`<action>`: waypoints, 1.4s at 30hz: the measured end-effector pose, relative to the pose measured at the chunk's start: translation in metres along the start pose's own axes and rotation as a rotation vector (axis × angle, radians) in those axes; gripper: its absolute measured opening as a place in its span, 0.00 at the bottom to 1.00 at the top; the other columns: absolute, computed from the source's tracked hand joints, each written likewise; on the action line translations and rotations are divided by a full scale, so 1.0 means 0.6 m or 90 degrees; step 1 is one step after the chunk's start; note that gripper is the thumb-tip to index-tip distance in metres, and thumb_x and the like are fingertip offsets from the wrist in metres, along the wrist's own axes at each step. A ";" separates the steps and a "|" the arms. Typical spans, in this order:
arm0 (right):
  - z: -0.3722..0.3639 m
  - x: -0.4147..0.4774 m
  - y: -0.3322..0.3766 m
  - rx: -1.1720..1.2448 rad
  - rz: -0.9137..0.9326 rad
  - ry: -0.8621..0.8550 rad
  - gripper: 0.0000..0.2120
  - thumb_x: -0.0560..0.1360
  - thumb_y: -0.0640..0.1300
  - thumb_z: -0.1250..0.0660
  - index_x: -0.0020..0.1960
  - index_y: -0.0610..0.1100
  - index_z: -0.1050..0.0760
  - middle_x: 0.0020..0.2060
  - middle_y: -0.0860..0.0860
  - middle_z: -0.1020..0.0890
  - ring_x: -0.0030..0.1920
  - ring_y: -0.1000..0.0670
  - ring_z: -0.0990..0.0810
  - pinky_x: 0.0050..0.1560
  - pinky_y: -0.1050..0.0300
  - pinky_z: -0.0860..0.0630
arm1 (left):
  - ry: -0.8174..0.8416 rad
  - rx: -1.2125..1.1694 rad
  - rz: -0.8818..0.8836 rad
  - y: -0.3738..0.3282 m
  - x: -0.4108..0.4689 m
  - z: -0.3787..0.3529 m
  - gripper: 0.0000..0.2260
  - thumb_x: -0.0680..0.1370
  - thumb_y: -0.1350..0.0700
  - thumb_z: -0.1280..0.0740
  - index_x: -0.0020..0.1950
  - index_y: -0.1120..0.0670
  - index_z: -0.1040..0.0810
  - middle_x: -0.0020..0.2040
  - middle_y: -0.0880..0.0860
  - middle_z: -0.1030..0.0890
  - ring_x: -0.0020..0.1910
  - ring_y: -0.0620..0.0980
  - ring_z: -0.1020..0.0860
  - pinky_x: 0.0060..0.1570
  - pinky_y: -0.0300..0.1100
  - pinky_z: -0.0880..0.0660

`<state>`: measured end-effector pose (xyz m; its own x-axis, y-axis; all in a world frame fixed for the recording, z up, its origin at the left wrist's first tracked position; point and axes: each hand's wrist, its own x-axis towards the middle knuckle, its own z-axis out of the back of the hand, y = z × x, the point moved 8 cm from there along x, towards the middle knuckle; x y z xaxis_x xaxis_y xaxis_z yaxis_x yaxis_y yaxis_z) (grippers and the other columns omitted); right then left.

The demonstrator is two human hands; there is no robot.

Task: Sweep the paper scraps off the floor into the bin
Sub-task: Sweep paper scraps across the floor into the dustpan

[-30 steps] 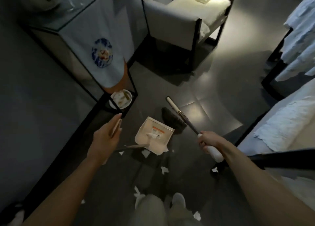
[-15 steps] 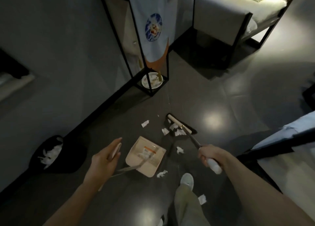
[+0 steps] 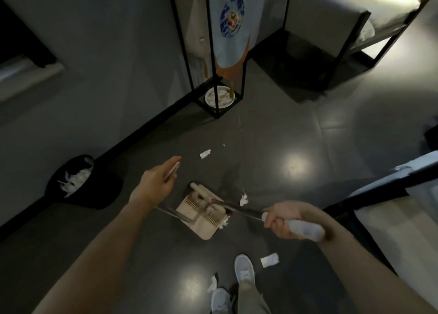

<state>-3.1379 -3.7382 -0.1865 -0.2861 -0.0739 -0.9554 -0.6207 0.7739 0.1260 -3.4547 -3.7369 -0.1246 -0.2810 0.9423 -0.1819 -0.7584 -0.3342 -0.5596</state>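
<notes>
Head view: right hand [image 3: 284, 219] curls around the white grip of a slim metal-shafted broom [image 3: 237, 208], whose head lies on the beige plastic dustpan [image 3: 203, 228]; left hand [image 3: 156, 183] pinches the dustpan's long handle. Torn white paper scraps [image 3: 269, 261] lie on the dark tiled floor [image 3: 284, 129] and in the pan; the round black bin [image 3: 97, 195] stands at left against the wall.

I can't read any words or numbers from here. The only sign is a round badge [image 3: 232, 16], blue with a bit of orange in the middle. It is printed on the pale cloth [image 3: 228, 51] that hangs on the black stand [image 3: 243, 81] by the wall. The badge is too blurry to tell if it has any letters on it.
</notes>
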 end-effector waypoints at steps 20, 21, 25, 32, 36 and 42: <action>0.067 0.043 0.333 -0.216 0.285 -0.272 0.20 0.75 0.31 0.39 0.67 0.33 0.34 0.25 0.44 0.28 0.23 0.49 0.30 0.26 0.57 0.31 | -0.186 -0.115 0.197 0.078 -0.042 0.057 0.20 0.78 0.59 0.36 0.69 0.45 0.31 0.61 0.52 0.22 0.58 0.48 0.25 0.55 0.36 0.33; 0.070 0.051 0.351 -0.229 0.293 -0.281 0.21 0.75 0.31 0.40 0.67 0.31 0.36 0.26 0.43 0.28 0.25 0.48 0.30 0.27 0.55 0.31 | -0.190 -0.111 0.197 0.079 -0.031 0.053 0.20 0.78 0.59 0.36 0.69 0.46 0.31 0.60 0.53 0.23 0.56 0.47 0.25 0.54 0.36 0.33; 0.095 0.096 0.400 -0.303 0.279 -0.312 0.20 0.77 0.31 0.41 0.67 0.29 0.36 0.29 0.42 0.27 0.28 0.48 0.29 0.31 0.55 0.31 | -0.187 -0.120 0.189 0.081 0.019 0.041 0.22 0.78 0.60 0.36 0.70 0.44 0.32 0.58 0.53 0.23 0.54 0.45 0.25 0.53 0.37 0.32; 0.062 0.116 0.337 -0.404 0.145 -0.243 0.06 0.74 0.32 0.40 0.42 0.42 0.31 0.27 0.45 0.25 0.25 0.50 0.28 0.28 0.57 0.30 | -0.190 -0.096 0.164 0.090 0.032 0.051 0.23 0.78 0.60 0.36 0.70 0.45 0.32 0.53 0.54 0.21 0.49 0.48 0.23 0.50 0.37 0.30; 0.025 0.082 0.263 -0.310 0.067 -0.155 0.06 0.75 0.32 0.42 0.44 0.40 0.30 0.22 0.48 0.29 0.20 0.54 0.32 0.21 0.64 0.34 | -0.159 -0.117 0.182 0.087 0.033 0.045 0.23 0.78 0.59 0.37 0.72 0.44 0.35 0.58 0.55 0.23 0.54 0.51 0.24 0.51 0.40 0.28; 0.017 0.014 0.197 -0.093 -0.073 0.047 0.21 0.79 0.33 0.49 0.65 0.53 0.34 0.20 0.50 0.33 0.16 0.55 0.32 0.14 0.67 0.33 | -0.152 -0.130 0.194 0.088 0.000 0.048 0.23 0.79 0.58 0.38 0.72 0.42 0.37 0.58 0.54 0.25 0.50 0.47 0.26 0.49 0.40 0.30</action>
<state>-3.2062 -3.6405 -0.1823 -0.2571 -0.2063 -0.9441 -0.7498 0.6589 0.0601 -3.5117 -3.7553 -0.1312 -0.6206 0.7619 -0.1853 -0.4945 -0.5637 -0.6617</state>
